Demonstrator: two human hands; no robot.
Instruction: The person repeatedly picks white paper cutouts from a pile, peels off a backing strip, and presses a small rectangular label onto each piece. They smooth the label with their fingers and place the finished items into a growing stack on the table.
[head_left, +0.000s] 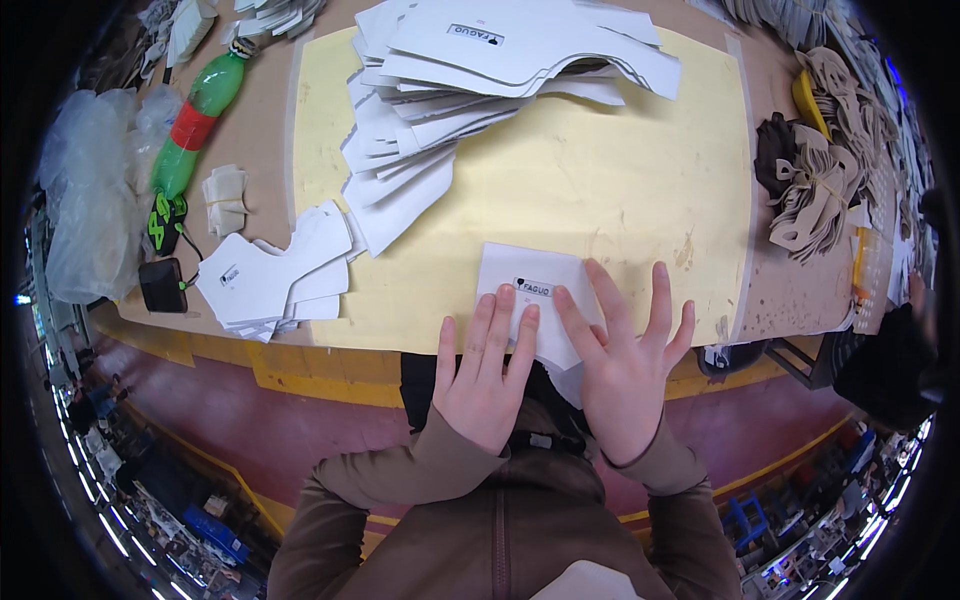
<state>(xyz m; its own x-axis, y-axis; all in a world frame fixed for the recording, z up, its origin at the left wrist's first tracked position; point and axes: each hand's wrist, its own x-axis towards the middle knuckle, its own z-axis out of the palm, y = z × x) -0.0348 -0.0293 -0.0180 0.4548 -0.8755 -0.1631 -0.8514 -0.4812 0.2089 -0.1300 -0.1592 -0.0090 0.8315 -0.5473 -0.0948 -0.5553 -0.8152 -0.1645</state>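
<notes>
At the near edge of the table, a white cut piece [508, 262] with a small dark printed label [533, 287] lies on a yellow sheet [620, 190]. My left hand [485, 390] rests on its left part, fingers stretched out and fingertips beside the label. On the other side, my right hand [625, 385] has its fingers spread, the index fingertip close to the label's right end. The piece's lower end hangs over the table edge between my hands. A fanned stack of similar white pieces [480, 60] lies farther back; a smaller overlapping pile [285, 275] is at the left.
Along the left stand or lie a green bottle with a red band [190, 135], a clear plastic bag [90, 210], a banded cream bundle [225, 200] and a small black device [162, 285]. Tan bundled pieces [815, 195] lie at the right. A blue stool [745, 520] stands behind.
</notes>
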